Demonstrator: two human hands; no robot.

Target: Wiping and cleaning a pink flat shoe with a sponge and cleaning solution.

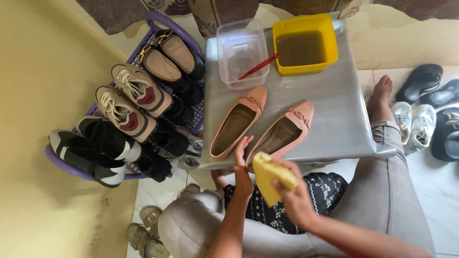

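Yellow cloth hides the right hand's fingers.

My right hand grips a soft, matt yellow sponge cloth. Two pink flat shoes look like smooth matt leather with small metal chains. They rest on a smooth grey table with a dull sheen, near a clear plastic tub and a glossy yellow plastic tub.

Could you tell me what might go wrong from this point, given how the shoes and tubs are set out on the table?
1. The yellow tub is full of murky liquid; a nudge to the table might slop it over the pink shoes.
2. Both shoes' heels sit at the near edge, by the left hand, and might slip off.
3. The right hand holds the yellow sponge above the lap, so it may drip.
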